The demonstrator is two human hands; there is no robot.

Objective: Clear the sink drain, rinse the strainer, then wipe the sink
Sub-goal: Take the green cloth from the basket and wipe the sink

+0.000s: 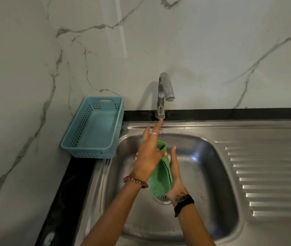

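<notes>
Two hands met over the sink at the centre of the frame. The left hand was spread loose, gripping nothing, its palm lying on the cloth and one finger stretched up to the tap handle at the base of the tap. I could not tell whether that fingertip pressed the handle or only reached it. The right hand stood just right of the cloth with fingers straight, flat against the fold's edge rather than closed round it, so the cloth sat pinched between the two palms. It hung folded, green and ribbed, above the basin. Below its lower edge, the strainer sat in the drain, partly hidden. No water was running that I could see. At the left, an empty blue basket rested on the counter against the marble wall.

As I judged it, the wiping step was at hand, with the cloth about to be wetted. The risk lay in that loose hold: with neither hand truly gripping, a wet and heavier cloth could slip down onto the strainer. A sharp nudge of the handle might also send water splashing off the cloth onto the counter.
</notes>
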